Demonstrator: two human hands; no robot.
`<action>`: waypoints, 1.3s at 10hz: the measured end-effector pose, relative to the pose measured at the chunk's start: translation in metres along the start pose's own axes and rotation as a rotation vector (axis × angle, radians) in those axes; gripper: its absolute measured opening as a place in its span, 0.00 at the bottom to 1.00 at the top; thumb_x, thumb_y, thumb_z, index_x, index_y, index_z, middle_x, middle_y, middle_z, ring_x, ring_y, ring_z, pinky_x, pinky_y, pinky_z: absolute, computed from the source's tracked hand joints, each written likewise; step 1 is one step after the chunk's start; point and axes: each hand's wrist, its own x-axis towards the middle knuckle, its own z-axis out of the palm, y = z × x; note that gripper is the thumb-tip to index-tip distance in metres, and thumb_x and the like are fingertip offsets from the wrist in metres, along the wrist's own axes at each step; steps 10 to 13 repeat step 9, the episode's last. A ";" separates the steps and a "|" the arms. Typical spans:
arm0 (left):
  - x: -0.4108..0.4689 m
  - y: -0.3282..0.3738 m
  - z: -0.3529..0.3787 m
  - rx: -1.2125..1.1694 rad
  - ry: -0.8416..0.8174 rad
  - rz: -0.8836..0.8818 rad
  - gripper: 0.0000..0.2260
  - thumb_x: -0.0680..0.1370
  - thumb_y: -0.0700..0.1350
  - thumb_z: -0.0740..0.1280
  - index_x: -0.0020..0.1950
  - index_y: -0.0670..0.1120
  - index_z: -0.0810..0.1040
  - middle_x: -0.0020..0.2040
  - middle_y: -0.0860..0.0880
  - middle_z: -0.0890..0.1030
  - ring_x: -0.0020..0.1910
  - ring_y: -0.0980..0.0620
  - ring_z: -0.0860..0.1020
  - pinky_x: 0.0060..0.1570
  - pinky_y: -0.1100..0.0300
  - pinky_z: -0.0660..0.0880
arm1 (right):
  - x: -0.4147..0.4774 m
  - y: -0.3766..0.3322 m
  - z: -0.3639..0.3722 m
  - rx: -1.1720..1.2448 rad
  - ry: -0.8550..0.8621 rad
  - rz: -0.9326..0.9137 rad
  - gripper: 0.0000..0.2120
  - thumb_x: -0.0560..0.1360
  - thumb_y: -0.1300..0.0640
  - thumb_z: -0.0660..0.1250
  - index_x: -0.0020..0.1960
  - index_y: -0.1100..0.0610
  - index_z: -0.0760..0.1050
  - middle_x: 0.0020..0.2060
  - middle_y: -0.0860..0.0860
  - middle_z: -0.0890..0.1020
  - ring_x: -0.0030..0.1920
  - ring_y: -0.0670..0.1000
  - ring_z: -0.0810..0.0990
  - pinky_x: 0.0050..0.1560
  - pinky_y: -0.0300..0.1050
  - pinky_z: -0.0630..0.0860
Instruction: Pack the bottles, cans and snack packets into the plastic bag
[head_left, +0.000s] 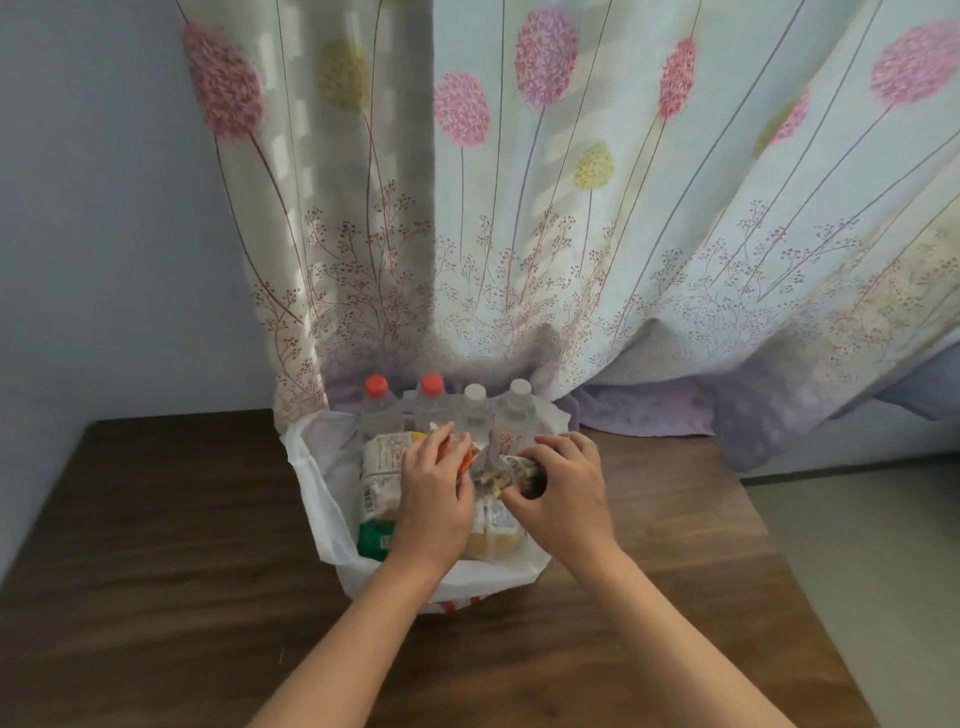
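No text, brand or number is legible anywhere in my view. Printed matter present but unreadable:

- White snack packet (383, 457) in my plastic bag (311, 483): block of fine print, too small and blurred to make out.
- Same packet, lower part: barcode, digits illegible.
- Green packet (375, 540): small white label panel, characters unclear.
- Small drink packs (496, 522) under my hands: bluish label print, unreadable.
- Bag front, lower edge: red marking (457, 604), mostly hidden, not decipherable.
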 end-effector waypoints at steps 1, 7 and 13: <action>0.009 -0.004 0.013 0.021 -0.025 0.004 0.20 0.83 0.39 0.64 0.76 0.45 0.73 0.78 0.49 0.67 0.78 0.49 0.59 0.77 0.52 0.60 | 0.008 0.002 0.010 -0.019 -0.037 0.032 0.19 0.70 0.48 0.76 0.58 0.54 0.84 0.60 0.48 0.81 0.70 0.54 0.67 0.72 0.53 0.68; 0.044 -0.016 0.044 0.150 -0.029 -0.092 0.23 0.84 0.53 0.60 0.81 0.56 0.65 0.82 0.53 0.60 0.82 0.47 0.54 0.79 0.48 0.53 | 0.055 0.031 0.046 -0.065 -0.148 0.001 0.22 0.71 0.43 0.74 0.62 0.52 0.82 0.69 0.54 0.78 0.78 0.60 0.64 0.76 0.64 0.62; 0.037 -0.022 0.035 0.377 -0.068 -0.018 0.33 0.81 0.68 0.49 0.83 0.55 0.59 0.84 0.50 0.57 0.83 0.48 0.48 0.81 0.45 0.47 | 0.051 0.032 0.042 -0.112 -0.202 -0.039 0.31 0.73 0.42 0.68 0.73 0.51 0.74 0.74 0.55 0.73 0.80 0.58 0.60 0.77 0.63 0.59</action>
